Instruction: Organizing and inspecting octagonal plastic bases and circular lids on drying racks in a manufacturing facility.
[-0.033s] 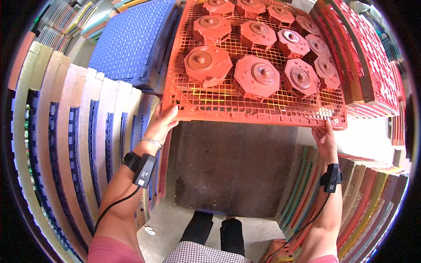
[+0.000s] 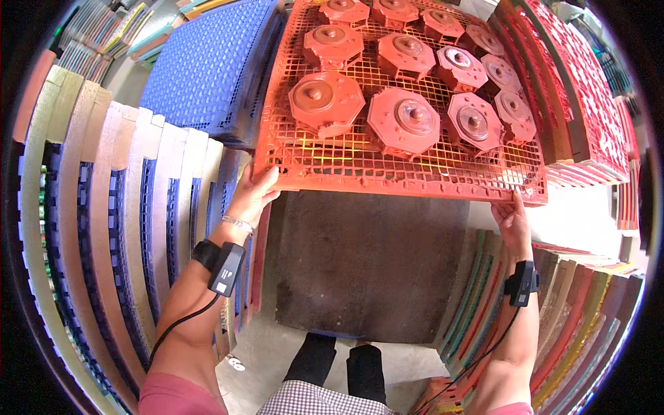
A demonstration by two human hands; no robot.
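Observation:
A red-orange framed mesh tray (image 2: pixel 387 185) spans the upper middle of the view. Several red octagonal pieces with round domed centres, one of them this near piece (image 2: pixel 404 123), stand in rows on its mesh. My left hand (image 2: pixel 252 195) grips the tray's near left corner, thumb over the rim and fingers partly hidden beneath. At the near right corner, my right hand (image 2: pixel 512 220) holds the frame from below, its thumb at the edge. Both arms reach forward, with a black device strapped to each forearm.
Tall stacks of wood-edged trays (image 2: pixel 97 152) line the left. A blue mesh tray (image 2: pixel 207 66) tops a stack behind them. Red trays (image 2: pixel 584 90) rise close to the right, with more coloured trays (image 2: pixel 570 304) below. A dark flat panel (image 2: pixel 366 270) lies under the held tray.
The tray's left end and my left hand have shifted very slightly to the left. My grip is the same on both sides.

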